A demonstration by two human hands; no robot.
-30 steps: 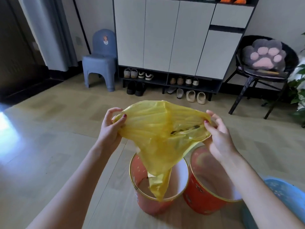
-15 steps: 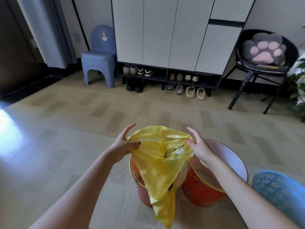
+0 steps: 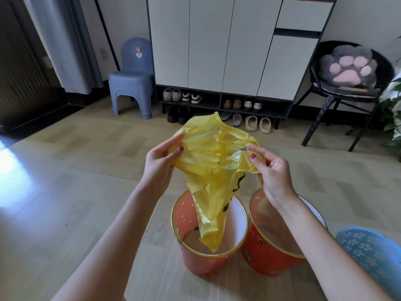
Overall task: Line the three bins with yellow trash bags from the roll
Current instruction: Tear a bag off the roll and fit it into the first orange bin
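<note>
Yellow trash bag (image 3: 213, 170): thin, translucent, crinkled, dark printed marks on one side. Its top is spread between both hands; the body tapers down, with the tip hanging inside the left orange bin (image 3: 209, 231). Second orange bin (image 3: 273, 253) touching it on the right; blue bin (image 3: 373, 255) at the right edge. All stand on the wood floor (image 3: 65, 192).

Left hand (image 3: 161, 164): raised, grip pinched on the bag's left edge, thumb on top. Right hand (image 3: 271, 170): same height, thumb and fingers pinching the right edge.
</note>
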